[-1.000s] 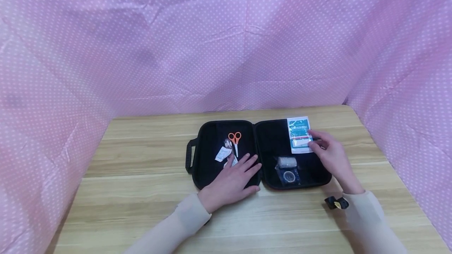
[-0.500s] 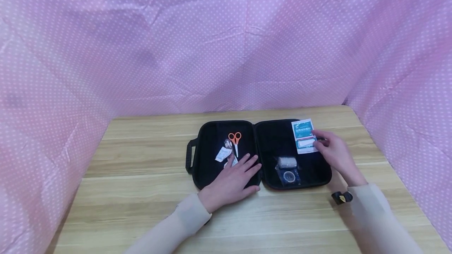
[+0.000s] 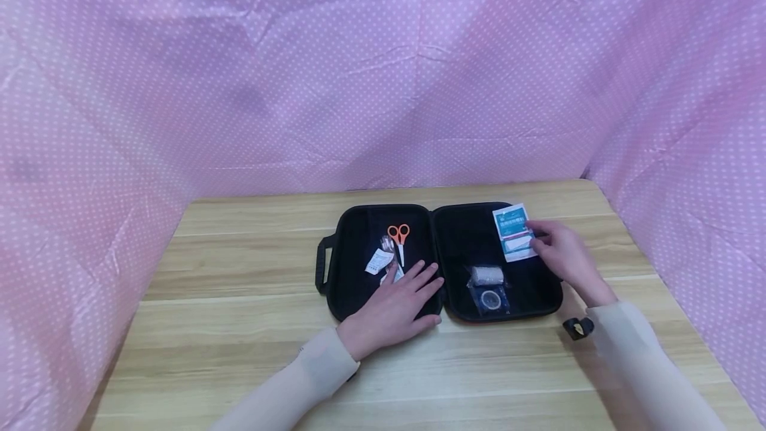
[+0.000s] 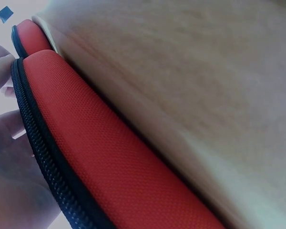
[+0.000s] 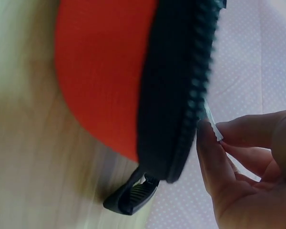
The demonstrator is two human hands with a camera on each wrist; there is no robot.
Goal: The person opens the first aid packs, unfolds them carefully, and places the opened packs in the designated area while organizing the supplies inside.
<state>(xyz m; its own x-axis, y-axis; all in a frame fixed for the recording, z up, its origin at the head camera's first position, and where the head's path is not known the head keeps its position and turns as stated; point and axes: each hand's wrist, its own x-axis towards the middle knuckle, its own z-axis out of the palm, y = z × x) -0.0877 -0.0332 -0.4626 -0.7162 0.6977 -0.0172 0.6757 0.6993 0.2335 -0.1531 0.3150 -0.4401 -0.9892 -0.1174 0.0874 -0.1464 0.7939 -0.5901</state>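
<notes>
A zip case point(image 3: 353, 298), black inside and red outside, lies unfolded on the table. My right hand point(image 3: 565, 255) pinches the right edge of a flat teal-and-white packet point(image 3: 514, 231) over the back right of the case; the right wrist view shows thumb and finger on the packet's edge point(image 5: 215, 126). My left hand point(image 3: 395, 308) lies with spread fingers across the front of the left half, near the hinge. Under its fingertips a small white packet is partly hidden. Just beyond are orange-handled scissors point(image 3: 399, 238) and a white-labelled packet point(image 3: 379, 261).
In the case's right half sit a white roll in clear wrap point(image 3: 487, 276) and a blue packet with a round ring point(image 3: 491, 300). The case's handle point(image 3: 321, 265) sticks out to the left. Pink dotted cloth point(image 3: 383, 85) hangs behind the wooden table point(image 3: 239, 285).
My right hand has shifted slightly right with the teal-and-white packet, which has turned a little and sits further right than a second ago. The left hand has stayed in place.
</notes>
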